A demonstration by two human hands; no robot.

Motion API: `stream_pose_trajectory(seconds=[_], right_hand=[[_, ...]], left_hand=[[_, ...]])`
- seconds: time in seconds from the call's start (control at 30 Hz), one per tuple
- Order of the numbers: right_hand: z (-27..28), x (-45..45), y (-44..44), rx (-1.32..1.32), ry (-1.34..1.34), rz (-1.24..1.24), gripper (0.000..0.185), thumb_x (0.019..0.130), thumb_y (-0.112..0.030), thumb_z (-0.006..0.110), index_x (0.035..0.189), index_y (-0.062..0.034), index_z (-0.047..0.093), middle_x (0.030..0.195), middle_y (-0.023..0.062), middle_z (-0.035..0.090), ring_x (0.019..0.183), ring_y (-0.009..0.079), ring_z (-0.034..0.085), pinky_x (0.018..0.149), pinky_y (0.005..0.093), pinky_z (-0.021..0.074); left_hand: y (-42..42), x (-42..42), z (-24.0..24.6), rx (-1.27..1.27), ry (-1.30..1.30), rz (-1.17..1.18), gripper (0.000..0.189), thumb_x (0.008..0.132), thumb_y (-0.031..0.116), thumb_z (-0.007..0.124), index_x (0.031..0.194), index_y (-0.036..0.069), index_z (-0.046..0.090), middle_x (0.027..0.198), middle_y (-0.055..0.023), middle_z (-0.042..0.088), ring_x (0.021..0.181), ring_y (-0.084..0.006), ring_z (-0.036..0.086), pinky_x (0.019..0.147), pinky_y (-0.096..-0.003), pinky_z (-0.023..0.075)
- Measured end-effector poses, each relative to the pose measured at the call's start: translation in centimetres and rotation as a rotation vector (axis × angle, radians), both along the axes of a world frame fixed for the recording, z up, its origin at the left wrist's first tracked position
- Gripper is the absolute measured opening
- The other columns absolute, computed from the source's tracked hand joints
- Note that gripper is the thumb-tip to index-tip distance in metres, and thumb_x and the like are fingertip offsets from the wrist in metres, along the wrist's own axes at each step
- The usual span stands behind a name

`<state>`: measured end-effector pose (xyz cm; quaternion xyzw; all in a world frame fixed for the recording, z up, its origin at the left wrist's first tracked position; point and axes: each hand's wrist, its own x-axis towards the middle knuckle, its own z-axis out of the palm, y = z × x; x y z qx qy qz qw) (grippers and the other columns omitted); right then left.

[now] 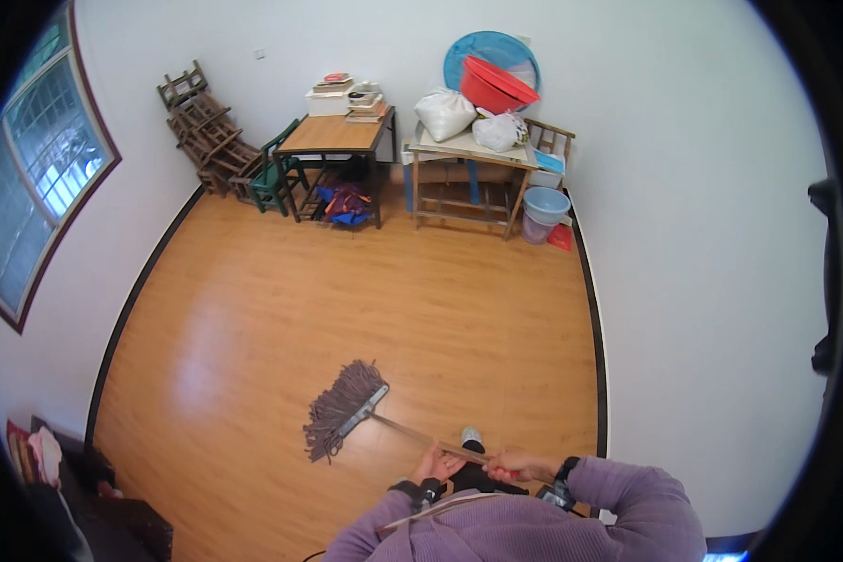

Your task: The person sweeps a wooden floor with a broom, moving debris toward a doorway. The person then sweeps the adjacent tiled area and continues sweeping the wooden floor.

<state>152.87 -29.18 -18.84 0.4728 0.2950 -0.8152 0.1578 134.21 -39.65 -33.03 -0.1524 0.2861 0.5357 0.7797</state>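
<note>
A string mop [344,411] with brown-grey strands lies on the wood-look floor ahead of me, its strands spread to the left of a metal clamp bar. Its long handle [407,430] slants down to the right towards my body. Near the handle's end, my right hand [509,465] is closed around it, with a bit of red showing under the fingers. My left hand [438,464] is beside the handle, palm turned up and fingers apart, with the handle passing just above it. Whether the palm touches the handle cannot be told. A light-coloured shoe [471,435] shows just beyond the handle.
Against the far wall stand a wooden table [330,137] with books, a green chair [274,175], stacked wooden chairs [211,133] and a second table [471,151] bearing white bags and a red basin [495,84]. A blue basin [546,204] is beside it. Dark furniture [137,523] stands lower left.
</note>
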Motion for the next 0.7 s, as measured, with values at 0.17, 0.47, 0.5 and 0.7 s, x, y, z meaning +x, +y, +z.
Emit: stream_pose_trajectory(seconds=[0.17,0.47,0.5,0.7], right_hand=[[-0.7,-3.7,2.7,0.036,0.008,-0.149,0.006,0.091,-0.006,0.051,0.086,-0.0030,0.051,0.059,0.0004,0.046,0.042,0.0048,0.040,0.034,0.0164,0.0314],[-4.2,-10.3,10.8,0.099,0.153,-0.437,0.019,0.089,-0.001,0.051,0.107,-0.0066,0.050,0.061,0.0020,0.047,0.044,0.0074,0.042,0.034,0.0182,0.0295],[-4.5,-10.7,11.4,0.078,0.151,-0.499,0.017,0.088,0.000,0.051,0.104,-0.0061,0.051,0.060,0.0022,0.046,0.043,0.0076,0.041,0.034,0.0190,0.0291],[-5.3,-7.9,13.7,-0.004,0.147,-0.807,0.048,0.087,0.002,0.051,0.132,-0.0110,0.038,0.064,0.0052,0.047,0.045,0.0084,0.040,0.036,0.0202,0.0301]], left_hand=[[3.4,-1.1,3.8,0.101,0.128,0.094,0.054,0.096,0.048,0.045,0.132,0.008,0.041,0.128,-0.0101,0.047,0.121,-0.0252,0.045,0.104,-0.0425,0.0388],[10.1,-1.6,10.3,0.257,0.223,0.088,0.033,0.099,0.037,0.044,0.117,0.010,0.052,0.112,-0.0025,0.054,0.109,-0.0152,0.051,0.099,-0.0363,0.0401],[10.8,-1.7,10.8,0.190,0.253,0.065,0.032,0.099,0.037,0.044,0.116,0.010,0.053,0.111,-0.0013,0.054,0.109,-0.0145,0.050,0.101,-0.0363,0.0387],[12.9,-0.6,13.9,0.195,0.378,-0.116,0.036,0.099,0.036,0.047,0.126,0.011,0.050,0.123,0.0006,0.053,0.119,-0.0127,0.046,0.103,-0.0344,0.0363]])
